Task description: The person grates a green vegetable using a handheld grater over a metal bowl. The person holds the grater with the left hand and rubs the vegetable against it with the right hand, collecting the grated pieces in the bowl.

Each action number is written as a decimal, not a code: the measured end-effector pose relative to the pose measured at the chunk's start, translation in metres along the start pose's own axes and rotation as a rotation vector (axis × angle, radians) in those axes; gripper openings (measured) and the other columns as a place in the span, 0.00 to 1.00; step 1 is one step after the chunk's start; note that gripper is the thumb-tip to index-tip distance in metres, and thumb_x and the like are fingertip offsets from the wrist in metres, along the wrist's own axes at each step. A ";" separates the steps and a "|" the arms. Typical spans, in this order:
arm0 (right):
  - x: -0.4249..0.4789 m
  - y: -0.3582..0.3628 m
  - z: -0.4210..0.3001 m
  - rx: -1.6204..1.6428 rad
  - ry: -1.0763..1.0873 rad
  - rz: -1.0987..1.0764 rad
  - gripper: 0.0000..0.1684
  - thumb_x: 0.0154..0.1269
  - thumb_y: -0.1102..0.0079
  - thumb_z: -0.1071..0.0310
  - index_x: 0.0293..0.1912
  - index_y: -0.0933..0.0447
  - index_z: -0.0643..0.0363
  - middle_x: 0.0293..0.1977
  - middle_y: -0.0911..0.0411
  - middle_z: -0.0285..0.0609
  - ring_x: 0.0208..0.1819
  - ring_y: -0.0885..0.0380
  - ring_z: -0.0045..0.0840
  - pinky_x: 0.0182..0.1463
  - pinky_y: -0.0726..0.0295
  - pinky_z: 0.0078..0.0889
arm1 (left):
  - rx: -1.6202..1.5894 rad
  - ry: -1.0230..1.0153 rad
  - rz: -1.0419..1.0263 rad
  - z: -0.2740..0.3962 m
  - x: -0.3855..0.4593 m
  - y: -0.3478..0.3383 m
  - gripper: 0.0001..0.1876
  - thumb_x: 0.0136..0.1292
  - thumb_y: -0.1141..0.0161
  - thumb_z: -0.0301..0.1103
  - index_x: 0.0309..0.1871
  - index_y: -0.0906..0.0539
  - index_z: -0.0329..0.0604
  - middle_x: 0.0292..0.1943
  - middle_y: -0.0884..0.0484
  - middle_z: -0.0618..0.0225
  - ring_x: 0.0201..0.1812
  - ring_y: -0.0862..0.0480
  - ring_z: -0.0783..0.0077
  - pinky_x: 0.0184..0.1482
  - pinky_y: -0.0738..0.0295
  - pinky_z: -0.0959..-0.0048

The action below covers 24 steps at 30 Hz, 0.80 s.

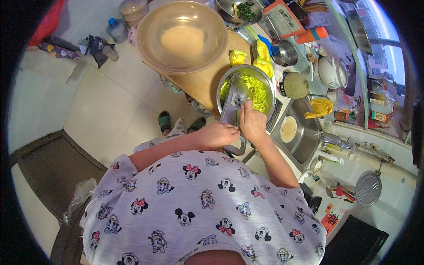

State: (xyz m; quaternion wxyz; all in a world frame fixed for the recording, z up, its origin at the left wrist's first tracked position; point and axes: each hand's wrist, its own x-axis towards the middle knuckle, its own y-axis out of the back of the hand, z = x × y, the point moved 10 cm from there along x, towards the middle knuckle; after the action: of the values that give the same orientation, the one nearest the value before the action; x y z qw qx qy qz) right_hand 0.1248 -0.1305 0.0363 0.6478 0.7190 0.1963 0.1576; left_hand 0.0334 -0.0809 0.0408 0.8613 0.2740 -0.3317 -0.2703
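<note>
A steel bowl [272,96] full of yellow-green squash shreds [260,91] sits at the worktop's edge before me. A flat handled grater [233,86] slants across it, its far end inside the bowl and its loop handle [244,145] toward my body. My left hand [217,135] is curled over the grater's near end. Against the right side of the grater, just past its toothed patch, lies my right hand [254,121] with bent fingers. Whatever may be under those fingers is hidden. The two hands nearly touch.
Cut squash pieces [263,68] lie beyond the bowl. A large translucent basin [182,68] stands on the wooden board [205,84] at left. Farther back is a bowl of chopped greens [246,11]. At right, a sink [303,135] holds a plate [288,129].
</note>
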 end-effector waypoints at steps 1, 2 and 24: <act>0.003 -0.001 0.006 0.005 -0.027 0.024 0.11 0.68 0.53 0.63 0.40 0.34 0.61 0.15 0.25 0.53 0.18 0.23 0.48 0.22 0.26 0.50 | 0.012 -0.003 0.011 0.000 0.000 -0.002 0.23 0.44 0.34 0.30 0.46 0.25 0.35 0.48 0.21 0.54 0.52 0.20 0.56 0.51 0.22 0.64; 0.014 -0.006 0.016 0.010 -0.054 0.047 0.10 0.70 0.54 0.62 0.39 0.35 0.60 0.16 0.26 0.54 0.19 0.23 0.49 0.24 0.26 0.51 | 0.025 -0.006 0.021 0.001 0.000 -0.003 0.24 0.43 0.33 0.30 0.46 0.25 0.35 0.48 0.21 0.54 0.52 0.20 0.56 0.52 0.22 0.64; 0.025 -0.011 0.010 0.210 -0.181 -0.011 0.15 0.69 0.53 0.62 0.40 0.29 0.68 0.41 0.29 0.62 0.37 0.24 0.57 0.43 0.23 0.55 | -0.043 0.126 -0.260 -0.008 0.002 -0.014 0.28 0.50 0.38 0.35 0.56 0.27 0.32 0.56 0.23 0.53 0.60 0.24 0.55 0.60 0.26 0.64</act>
State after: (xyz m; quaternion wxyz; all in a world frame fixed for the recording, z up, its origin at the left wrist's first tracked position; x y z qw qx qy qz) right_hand 0.1508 -0.1260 0.0233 0.5849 0.7930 0.1565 0.0672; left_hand 0.0359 -0.0897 0.0276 0.8438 0.3126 -0.2331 -0.3687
